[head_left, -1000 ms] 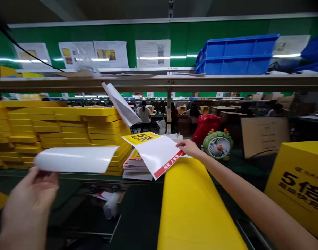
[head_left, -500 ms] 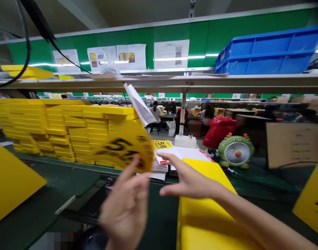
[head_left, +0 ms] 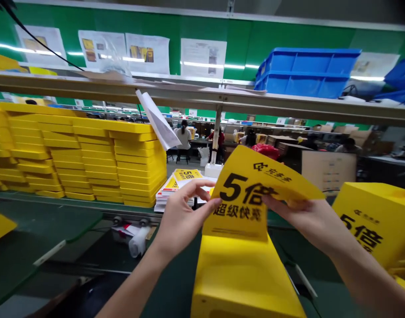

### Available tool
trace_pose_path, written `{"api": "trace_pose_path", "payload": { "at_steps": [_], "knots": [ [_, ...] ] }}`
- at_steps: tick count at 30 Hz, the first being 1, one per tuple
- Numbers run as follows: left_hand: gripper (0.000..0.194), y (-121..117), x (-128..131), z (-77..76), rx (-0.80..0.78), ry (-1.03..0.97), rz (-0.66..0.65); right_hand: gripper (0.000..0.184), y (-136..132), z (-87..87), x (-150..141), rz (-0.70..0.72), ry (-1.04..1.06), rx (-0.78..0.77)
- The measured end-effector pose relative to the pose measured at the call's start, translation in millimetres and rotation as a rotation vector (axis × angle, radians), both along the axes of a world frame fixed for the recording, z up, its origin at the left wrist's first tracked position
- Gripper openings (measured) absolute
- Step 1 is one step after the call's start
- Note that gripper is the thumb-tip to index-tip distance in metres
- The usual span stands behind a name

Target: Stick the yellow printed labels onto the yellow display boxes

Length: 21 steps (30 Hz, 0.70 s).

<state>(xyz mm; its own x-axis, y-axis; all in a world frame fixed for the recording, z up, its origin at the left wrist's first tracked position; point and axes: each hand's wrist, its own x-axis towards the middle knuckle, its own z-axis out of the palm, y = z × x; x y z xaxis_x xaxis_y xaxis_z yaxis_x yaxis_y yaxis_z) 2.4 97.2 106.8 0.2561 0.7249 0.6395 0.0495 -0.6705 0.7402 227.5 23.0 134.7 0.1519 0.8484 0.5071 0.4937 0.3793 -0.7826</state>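
Note:
A yellow printed sheet [head_left: 247,196] with a black "5" and Chinese characters is held up in front of me by both hands. My left hand [head_left: 182,216] pinches its left edge. My right hand [head_left: 304,218] grips its right side from below. The sheet bends over a plain yellow box [head_left: 245,278] that stands just under it on the green belt. Behind my left hand lies a stack of printed sheets [head_left: 176,190].
Tall stacks of flat yellow boxes [head_left: 89,154] fill the left side. A printed yellow box [head_left: 371,221] stands at the right. A metal shelf rail [head_left: 222,101] carries blue crates [head_left: 304,73] overhead. People sit at tables far behind.
My left hand let go of the white backing sheet and came to the middle. Both hands took hold of the yellow sheet and lifted it over the yellow box.

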Motion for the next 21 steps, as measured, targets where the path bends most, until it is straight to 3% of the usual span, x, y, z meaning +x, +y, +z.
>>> {"api": "trace_pose_path", "payload": {
  "at_steps": [3, 6, 9, 12, 15, 16, 18, 21],
  "knots": [
    [0.024, 11.5, 7.3, -4.8, -0.095, -0.152, -0.024, 0.043, 11.4, -12.4, 2.9, -0.065, -0.018, 0.089],
    [0.025, 25.9, 11.0, -12.4, -0.209, -0.214, -0.100, 0.043, 23.6, -26.9, 5.5, 0.087, 0.138, -0.114],
    [0.032, 41.7, 14.1, -23.3, -0.345, -0.157, -0.186, 0.038, 30.0, -36.1, 10.5, 0.133, 0.273, -0.261],
    [0.049, 46.7, 20.4, -37.1, -0.358, 0.010, -0.177, 0.035, 33.6, -41.4, 21.9, 0.077, 0.374, -0.238],
    [0.068, 27.1, 29.3, -49.8, -0.173, 0.360, 0.027, 0.035, 38.4, -45.2, 39.4, -0.055, 0.454, -0.128],
    [0.071, 15.2, 32.0, -52.8, -0.103, 0.467, 0.021, 0.036, 40.4, -46.4, 45.2, -0.088, 0.487, -0.086],
    [0.069, -11.9, 35.5, -55.6, 0.000, 0.580, -0.163, 0.035, 44.5, -48.5, 54.1, -0.111, 0.560, -0.009],
    [0.049, -42.2, 32.9, -50.7, 0.071, 0.553, -0.437, 0.032, 48.2, -52.2, 57.4, -0.082, 0.651, 0.011]
  ]
}}
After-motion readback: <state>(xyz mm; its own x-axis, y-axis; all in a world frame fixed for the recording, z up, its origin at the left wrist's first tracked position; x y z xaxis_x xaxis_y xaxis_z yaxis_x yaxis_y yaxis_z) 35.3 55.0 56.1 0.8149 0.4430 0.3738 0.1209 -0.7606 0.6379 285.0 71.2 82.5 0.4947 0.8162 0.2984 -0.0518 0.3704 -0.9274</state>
